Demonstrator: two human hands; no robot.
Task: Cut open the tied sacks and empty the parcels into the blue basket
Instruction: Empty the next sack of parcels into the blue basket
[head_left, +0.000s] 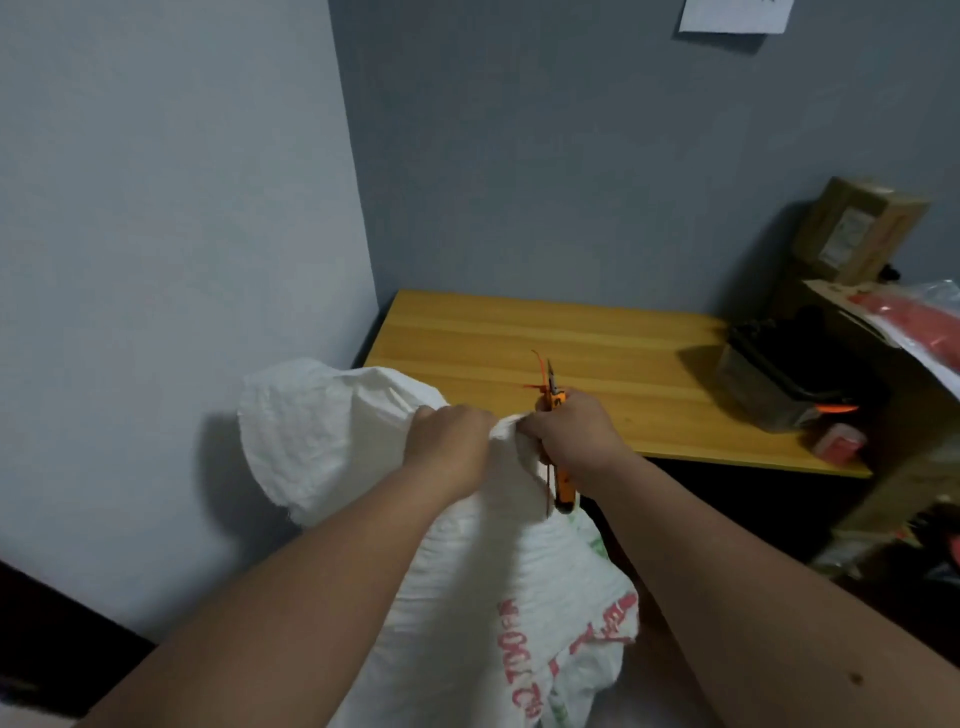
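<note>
A white woven sack (332, 441) with red printed letters stands in front of me, against the wall and the table's near corner. My left hand (449, 441) grips the bunched cloth at the sack's neck. My right hand (574, 434) touches the same bunch and holds orange-handled snips (562, 483), whose blades point up past my fingers. A thin orange tie strand (540, 371) sticks up beside the blades. No blue basket is in view.
A yellow wooden table (519, 343) stands in the grey wall corner. On its right end sit a dark box (789, 374) and a small red object (839, 441). Cardboard boxes (862, 228) and a red-filled plastic bag (919, 322) are stacked at right.
</note>
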